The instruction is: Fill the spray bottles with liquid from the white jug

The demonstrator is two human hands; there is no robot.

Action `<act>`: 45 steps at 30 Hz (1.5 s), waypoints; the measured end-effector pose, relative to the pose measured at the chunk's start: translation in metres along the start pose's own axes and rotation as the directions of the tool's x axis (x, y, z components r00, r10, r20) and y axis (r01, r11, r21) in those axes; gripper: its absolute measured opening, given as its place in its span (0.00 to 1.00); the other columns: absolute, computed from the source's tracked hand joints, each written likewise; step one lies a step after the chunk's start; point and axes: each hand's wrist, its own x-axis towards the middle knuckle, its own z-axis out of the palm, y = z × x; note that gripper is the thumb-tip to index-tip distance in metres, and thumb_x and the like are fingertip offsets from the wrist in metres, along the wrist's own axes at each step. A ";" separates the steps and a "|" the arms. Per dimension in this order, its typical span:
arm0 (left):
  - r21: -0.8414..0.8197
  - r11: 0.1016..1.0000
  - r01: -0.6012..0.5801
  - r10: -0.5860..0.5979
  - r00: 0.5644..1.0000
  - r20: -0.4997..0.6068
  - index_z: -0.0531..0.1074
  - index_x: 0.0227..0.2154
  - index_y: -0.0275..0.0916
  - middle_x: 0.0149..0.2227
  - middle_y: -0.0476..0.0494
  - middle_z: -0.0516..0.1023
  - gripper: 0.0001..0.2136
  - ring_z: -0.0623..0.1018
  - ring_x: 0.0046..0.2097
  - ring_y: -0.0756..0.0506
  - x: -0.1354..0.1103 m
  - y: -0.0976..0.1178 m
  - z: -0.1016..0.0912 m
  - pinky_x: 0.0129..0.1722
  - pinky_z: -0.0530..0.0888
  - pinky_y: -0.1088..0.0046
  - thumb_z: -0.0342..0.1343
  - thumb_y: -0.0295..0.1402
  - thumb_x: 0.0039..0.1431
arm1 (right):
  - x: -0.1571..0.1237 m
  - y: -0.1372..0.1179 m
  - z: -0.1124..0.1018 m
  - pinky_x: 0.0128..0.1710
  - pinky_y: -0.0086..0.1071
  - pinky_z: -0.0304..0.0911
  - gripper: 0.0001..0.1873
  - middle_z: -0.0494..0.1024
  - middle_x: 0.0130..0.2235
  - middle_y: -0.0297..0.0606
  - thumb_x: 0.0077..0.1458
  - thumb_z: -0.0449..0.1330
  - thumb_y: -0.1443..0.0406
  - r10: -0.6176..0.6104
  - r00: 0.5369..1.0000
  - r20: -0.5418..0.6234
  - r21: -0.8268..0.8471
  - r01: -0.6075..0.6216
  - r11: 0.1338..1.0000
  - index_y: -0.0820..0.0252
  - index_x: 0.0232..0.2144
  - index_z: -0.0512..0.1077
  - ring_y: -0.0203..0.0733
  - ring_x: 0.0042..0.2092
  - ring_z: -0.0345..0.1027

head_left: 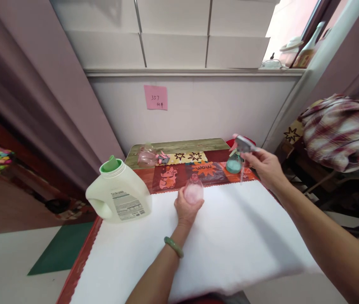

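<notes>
My left hand [187, 207] is wrapped round a clear pink bottle [194, 191], which stands upright and open-necked on the white cloth [223, 245]. Raised to the right, my right hand [265, 165] grips a grey and pink spray head [244, 144], its thin tube hanging down. Behind that tube stands a bottle with blue-green liquid [233, 164]; the spray head partly hides its top. A large pale detergent jug [120, 194] with a green spout is left of my left hand. Farther back, another pink spray bottle [147, 156] lies on its side.
A patterned red cloth [182, 176] runs along the back of the table. A pink note [156, 97] is stuck on the wall behind. Plaid fabric [340, 131] is heaped at the right, and a curtain [55, 76] hangs at the left.
</notes>
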 end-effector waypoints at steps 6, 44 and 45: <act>-0.448 0.877 0.170 -0.083 0.975 0.207 0.64 0.60 0.47 0.57 0.39 0.78 0.41 0.78 0.58 0.35 -0.017 0.015 -0.023 0.55 0.76 0.57 0.73 0.41 0.40 | -0.005 -0.060 0.014 0.34 0.27 0.77 0.17 0.84 0.43 0.38 0.59 0.71 0.50 0.023 0.994 -0.111 0.519 0.039 0.854 0.54 0.41 0.80 0.32 0.31 0.74; -0.655 0.314 0.687 -0.101 0.711 0.696 0.74 0.57 0.34 0.44 0.31 0.85 0.40 0.85 0.35 0.40 -0.025 0.006 -0.057 0.26 0.78 0.72 0.60 0.65 0.56 | -0.097 -0.003 0.150 0.56 0.47 0.69 0.23 0.87 0.40 0.38 0.50 0.74 0.47 0.155 0.954 0.256 0.414 -0.253 0.874 0.54 0.42 0.83 0.49 0.45 0.79; -0.652 0.314 0.690 -0.097 0.707 0.701 0.74 0.58 0.33 0.44 0.31 0.86 0.41 0.85 0.36 0.40 -0.026 0.004 -0.057 0.26 0.78 0.72 0.58 0.66 0.56 | -0.099 -0.001 0.150 0.57 0.47 0.69 0.23 0.87 0.41 0.38 0.51 0.74 0.46 0.156 0.953 0.258 0.418 -0.256 0.872 0.54 0.41 0.83 0.49 0.46 0.79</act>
